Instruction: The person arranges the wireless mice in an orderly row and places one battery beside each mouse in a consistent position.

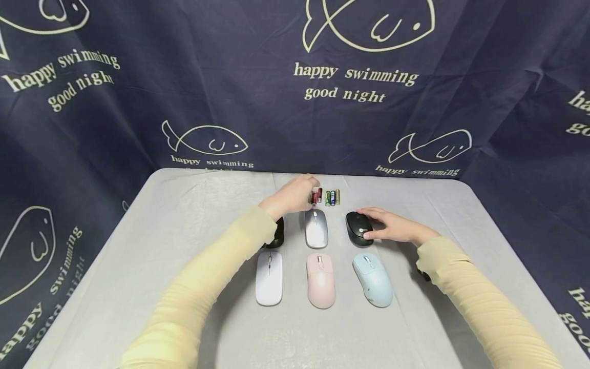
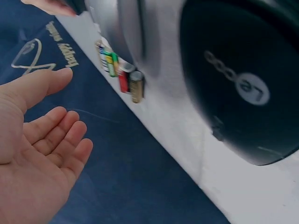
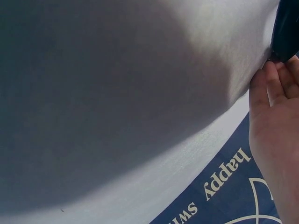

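Observation:
My left hand (image 1: 298, 193) hovers at the back of the table beside several small batteries (image 1: 333, 198), fingers loosely bent. The left wrist view shows nothing between its thumb and fingers. Red batteries (image 1: 315, 197) lie closest to its fingertips; green, blue and gold ones stay a little to the right. With my right hand (image 1: 392, 226) I hold a black computer mouse (image 1: 357, 228) on the table, thumb on the near side and fingers at its far end. In the right wrist view only a dark edge of this mouse (image 3: 286, 35) shows at the fingertips.
A silver mouse (image 1: 316, 229) lies between my hands. White (image 1: 269, 279), pink (image 1: 321, 282) and light blue (image 1: 373, 281) mice form a nearer row. My left forearm partly covers another black mouse (image 1: 278, 234). A dark object (image 1: 423, 275) peeks out beneath the right sleeve.

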### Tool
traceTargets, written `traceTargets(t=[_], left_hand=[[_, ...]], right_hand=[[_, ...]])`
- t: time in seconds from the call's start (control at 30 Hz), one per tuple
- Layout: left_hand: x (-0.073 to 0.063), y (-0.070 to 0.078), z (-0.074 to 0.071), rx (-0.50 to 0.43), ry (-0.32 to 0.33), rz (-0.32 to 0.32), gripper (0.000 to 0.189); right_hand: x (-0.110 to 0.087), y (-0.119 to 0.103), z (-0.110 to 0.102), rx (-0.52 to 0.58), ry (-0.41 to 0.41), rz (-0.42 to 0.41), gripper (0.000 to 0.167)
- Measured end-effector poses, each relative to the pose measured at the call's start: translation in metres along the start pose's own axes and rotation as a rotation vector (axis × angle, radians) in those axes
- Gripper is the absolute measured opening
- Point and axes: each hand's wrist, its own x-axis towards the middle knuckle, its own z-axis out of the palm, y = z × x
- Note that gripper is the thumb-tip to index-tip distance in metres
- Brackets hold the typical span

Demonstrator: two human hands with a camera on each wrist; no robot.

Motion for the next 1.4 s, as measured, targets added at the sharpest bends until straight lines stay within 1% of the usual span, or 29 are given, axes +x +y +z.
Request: traceTargets(t=[0.17,0.4,0.5,0.73,1.03,1.17,1.4], left_hand=[[0.006,-0.011,0.005,0.008,-0.008,-0.026,0.063],[0.012,-0.019,0.009,0.014,-0.039,-0.064,0.063],[0.015,-0.02,0.01,0.033,-0.054,-0.074,0.063],[0.024,-0.024,0.015,0.072,-0.079,-0.076,0.058],[0.033,-0.027,0.02,0.098,-0.136,-0.115,0.057],[0.037,-0.028,0.024,0.129,-0.165,-0.116,0.054],[0.045,-0.027,0.029,0.21,-0.206,-0.118,0.051]], right_hand=[[0.0,-0.001,0.0,0.001,0.0,0.001,0.069],[0.0,-0.001,0.0,-0.012,0.004,-0.005,0.068],[-0.001,0.0,0.0,-0.011,0.006,-0.006,0.068],[-0.001,0.002,0.0,-0.012,0.005,0.006,0.07],[-0.001,0.001,-0.001,-0.007,0.003,0.013,0.072],[-0.002,0.0,0.0,-0.013,0.009,0.004,0.071],[-0.002,0.002,0.0,-0.009,0.008,0.014,0.07]])
